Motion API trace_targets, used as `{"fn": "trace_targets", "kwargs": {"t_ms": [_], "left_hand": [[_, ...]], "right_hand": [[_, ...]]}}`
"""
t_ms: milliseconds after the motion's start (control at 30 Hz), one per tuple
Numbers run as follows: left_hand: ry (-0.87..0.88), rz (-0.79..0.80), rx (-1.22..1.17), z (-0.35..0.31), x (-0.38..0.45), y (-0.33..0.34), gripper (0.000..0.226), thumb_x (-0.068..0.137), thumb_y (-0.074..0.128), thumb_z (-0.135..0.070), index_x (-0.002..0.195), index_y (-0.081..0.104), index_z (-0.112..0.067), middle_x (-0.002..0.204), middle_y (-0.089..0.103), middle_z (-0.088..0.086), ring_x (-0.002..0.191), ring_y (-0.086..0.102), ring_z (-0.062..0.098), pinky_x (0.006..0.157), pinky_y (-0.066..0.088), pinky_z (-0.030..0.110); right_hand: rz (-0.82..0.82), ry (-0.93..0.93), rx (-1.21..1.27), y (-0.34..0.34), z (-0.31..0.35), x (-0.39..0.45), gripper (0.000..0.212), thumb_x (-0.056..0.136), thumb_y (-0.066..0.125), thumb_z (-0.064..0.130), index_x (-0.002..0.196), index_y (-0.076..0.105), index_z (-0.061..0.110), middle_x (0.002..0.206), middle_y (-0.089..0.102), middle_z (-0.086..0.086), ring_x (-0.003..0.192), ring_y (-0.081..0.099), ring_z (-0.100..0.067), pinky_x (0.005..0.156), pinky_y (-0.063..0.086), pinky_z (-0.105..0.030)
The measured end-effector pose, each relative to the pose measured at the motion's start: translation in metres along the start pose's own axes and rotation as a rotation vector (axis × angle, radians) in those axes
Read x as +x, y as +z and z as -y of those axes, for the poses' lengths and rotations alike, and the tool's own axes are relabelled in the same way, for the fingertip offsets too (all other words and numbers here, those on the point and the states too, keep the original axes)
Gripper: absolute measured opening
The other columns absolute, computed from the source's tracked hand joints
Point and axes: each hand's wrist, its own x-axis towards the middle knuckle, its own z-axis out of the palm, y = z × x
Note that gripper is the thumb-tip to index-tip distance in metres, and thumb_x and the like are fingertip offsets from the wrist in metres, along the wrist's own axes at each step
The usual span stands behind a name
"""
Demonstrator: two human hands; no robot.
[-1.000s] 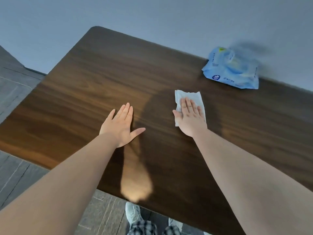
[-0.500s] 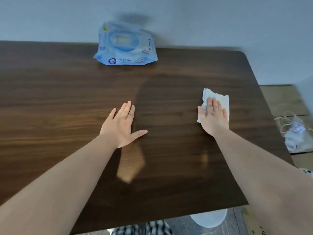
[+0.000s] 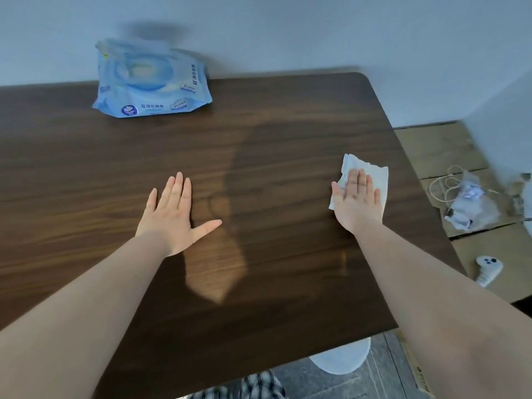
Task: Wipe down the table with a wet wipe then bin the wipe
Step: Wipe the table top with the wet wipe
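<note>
With the left hand [image 3: 172, 217] flat and empty, we press the right hand [image 3: 357, 200], fingers spread, on the wet wipe [image 3: 374, 174] at right of frame, stroking the desk [image 3: 273, 133] evenly in overlapping passes.

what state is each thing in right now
wipe: spread flat on the table, pressed under the right hand
right hand: open, palm down on the wipe
left hand: open, flat on the bare table
wipe pack: lid shut, lying at the far edge
table: partly darker where the shadow falls
</note>
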Motion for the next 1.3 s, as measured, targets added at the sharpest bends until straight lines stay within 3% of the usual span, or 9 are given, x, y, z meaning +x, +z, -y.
{"fn": "trace_targets", "kwargs": {"t_ms": [100, 333, 667, 967, 1300], "left_hand": [[0.007, 0.003, -0.018, 0.0, -0.001, -0.002, 0.113, 0.067, 0.005, -0.086, 0.149, -0.015, -0.011, 0.158, -0.021, 0.005, 0.144, -0.019, 0.018, 0.118, -0.005, 0.043], [0.045, 0.016, -0.065, 0.032, -0.017, -0.012, 0.113, 0.073, 0.028, -0.085, 0.151, -0.009, -0.012, 0.159, -0.015, 0.002, 0.146, -0.013, 0.014, 0.119, -0.002, 0.039], [-0.309, 0.008, -0.147, 0.2, -0.121, 0.026, 0.112, 0.067, 0.012, -0.083, 0.15, -0.01, -0.011, 0.159, -0.015, 0.003, 0.146, -0.012, 0.015, 0.12, 0.002, 0.04], [-0.695, -0.016, -0.207, 0.355, -0.252, 0.078, 0.118, 0.064, 0.016, -0.087, 0.15, -0.005, -0.008, 0.161, -0.006, 0.007, 0.147, -0.005, 0.019, 0.12, 0.008, 0.042], [-0.771, -0.048, -0.319, 0.387, -0.277, 0.111, 0.119, 0.062, 0.01, -0.093, 0.149, -0.014, -0.017, 0.159, -0.018, 0.001, 0.145, -0.016, 0.018, 0.116, -0.005, 0.047]], "right_hand": [[0.019, -0.044, -0.015, 0.004, 0.015, -0.011, 0.064, 0.097, 0.006, 0.05, 0.148, -0.011, 0.016, 0.159, -0.012, -0.004, 0.146, -0.013, -0.02, 0.117, -0.007, -0.04], [0.095, -0.368, -0.096, 0.018, 0.109, -0.04, 0.063, 0.096, 0.005, 0.052, 0.146, -0.017, 0.021, 0.158, -0.019, 0.0, 0.144, -0.02, -0.016, 0.115, -0.014, -0.038], [0.135, -0.838, -0.195, 0.058, 0.328, -0.122, 0.062, 0.096, 0.003, 0.054, 0.147, -0.014, 0.023, 0.157, -0.019, 0.004, 0.143, -0.021, -0.015, 0.117, -0.012, -0.039], [0.119, -1.099, -0.285, 0.105, 0.487, -0.216, 0.064, 0.096, 0.005, 0.054, 0.149, -0.009, 0.021, 0.159, -0.013, 0.004, 0.145, -0.015, -0.014, 0.117, -0.01, -0.039], [0.131, -1.297, -0.332, 0.147, 0.624, -0.304, 0.064, 0.096, 0.004, 0.054, 0.149, -0.01, 0.02, 0.159, -0.014, 0.0, 0.145, -0.015, -0.019, 0.117, -0.011, -0.042]]}}
